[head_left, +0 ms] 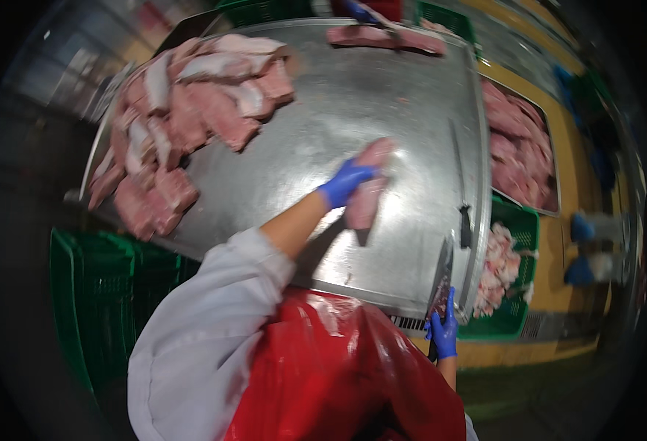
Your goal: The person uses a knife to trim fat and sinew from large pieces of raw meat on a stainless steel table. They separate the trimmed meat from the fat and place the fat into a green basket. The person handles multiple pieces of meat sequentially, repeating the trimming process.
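My left hand (347,184), in a blue glove, grips a long pink strip of meat (371,195) over the middle of the steel table (294,191). The strip is slightly blurred. At the table's near right edge my right hand (444,334), also gloved in blue, is closed on a knife (444,268). Its blade points away from me, and one finger is stretched out beside it. Dark red shows on the blade near the handle. Farther up lies a thin rod with a black handle (465,226), perhaps a sharpening steel.
Many meat slabs (191,110) are piled at the far left. A co-worker's gloved hand (360,11) is by another meat strip (386,38) at the far edge. Right of the table stand a metal tray of meat (555,173) and a green crate (518,316) with pale trimmings. Green crates (92,294) stand left.
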Motion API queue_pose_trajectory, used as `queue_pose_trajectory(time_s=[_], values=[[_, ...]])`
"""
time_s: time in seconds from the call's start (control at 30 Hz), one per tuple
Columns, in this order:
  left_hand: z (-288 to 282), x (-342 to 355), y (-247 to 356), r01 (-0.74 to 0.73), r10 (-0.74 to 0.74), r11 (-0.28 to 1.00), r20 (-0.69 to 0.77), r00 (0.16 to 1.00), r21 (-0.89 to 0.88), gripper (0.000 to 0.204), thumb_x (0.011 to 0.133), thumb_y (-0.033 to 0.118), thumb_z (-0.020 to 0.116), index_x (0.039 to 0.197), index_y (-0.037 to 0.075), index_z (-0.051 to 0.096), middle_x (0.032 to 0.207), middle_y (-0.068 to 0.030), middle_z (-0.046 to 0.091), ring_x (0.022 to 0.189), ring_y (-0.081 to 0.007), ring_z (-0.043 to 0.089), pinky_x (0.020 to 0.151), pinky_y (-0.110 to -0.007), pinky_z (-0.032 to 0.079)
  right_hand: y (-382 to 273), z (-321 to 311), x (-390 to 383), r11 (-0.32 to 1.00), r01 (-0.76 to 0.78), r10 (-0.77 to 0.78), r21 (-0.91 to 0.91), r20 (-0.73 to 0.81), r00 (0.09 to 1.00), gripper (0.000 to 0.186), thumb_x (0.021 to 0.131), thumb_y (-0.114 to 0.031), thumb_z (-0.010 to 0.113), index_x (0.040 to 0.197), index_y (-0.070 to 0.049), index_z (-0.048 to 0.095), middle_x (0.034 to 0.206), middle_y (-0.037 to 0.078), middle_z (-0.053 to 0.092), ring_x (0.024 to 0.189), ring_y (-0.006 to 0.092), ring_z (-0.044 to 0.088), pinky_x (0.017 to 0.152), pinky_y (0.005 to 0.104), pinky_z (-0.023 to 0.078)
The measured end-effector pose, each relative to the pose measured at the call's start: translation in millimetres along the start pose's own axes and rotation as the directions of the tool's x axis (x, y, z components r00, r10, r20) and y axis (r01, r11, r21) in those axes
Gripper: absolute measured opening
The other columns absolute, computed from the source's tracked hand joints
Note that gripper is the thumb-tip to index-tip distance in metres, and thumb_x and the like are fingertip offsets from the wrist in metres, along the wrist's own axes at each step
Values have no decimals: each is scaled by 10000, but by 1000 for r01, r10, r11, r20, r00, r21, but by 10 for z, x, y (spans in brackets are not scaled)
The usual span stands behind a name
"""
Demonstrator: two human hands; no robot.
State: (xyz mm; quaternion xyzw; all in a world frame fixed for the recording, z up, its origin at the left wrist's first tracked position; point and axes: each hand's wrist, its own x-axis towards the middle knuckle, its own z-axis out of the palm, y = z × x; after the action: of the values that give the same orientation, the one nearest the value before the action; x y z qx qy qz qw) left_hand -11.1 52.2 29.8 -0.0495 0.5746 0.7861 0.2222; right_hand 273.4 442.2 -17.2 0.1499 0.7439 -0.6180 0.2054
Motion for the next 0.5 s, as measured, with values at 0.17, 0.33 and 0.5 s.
queue_pose_trajectory(time_s=[0.17,0.33,0.5], values=[[565,809,1236,-284,285,957,12,958,-53,1020,811,364,849,1540,3,234,1452,-184,481,1225,-307,558,1024,-369,482,-526,414,400,999,-3,5,-49,39,999,857,948,40,498,1632,-321,128,755,38,595,561,103,558,457,255,478],[-2415,899,788,331,597,637,-717,359,696,898,751,380,859,1408,-60,434,1382,-204,550,1160,-302,599,964,-408,516,-796,785,486,984,86,-89,-158,-7,996,838,936,56,480,1632,-302,181,820,44,596,601,103,544,521,249,469],[-4696,58,391,-141,195,974,-975,111,178,915,742,322,845,1463,-35,410,1437,-175,528,1187,-375,599,1041,-491,495,-764,1210,24,990,-105,92,-90,-135,987,825,957,16,496,1637,-273,128,795,36,586,602,103,554,451,252,484]])
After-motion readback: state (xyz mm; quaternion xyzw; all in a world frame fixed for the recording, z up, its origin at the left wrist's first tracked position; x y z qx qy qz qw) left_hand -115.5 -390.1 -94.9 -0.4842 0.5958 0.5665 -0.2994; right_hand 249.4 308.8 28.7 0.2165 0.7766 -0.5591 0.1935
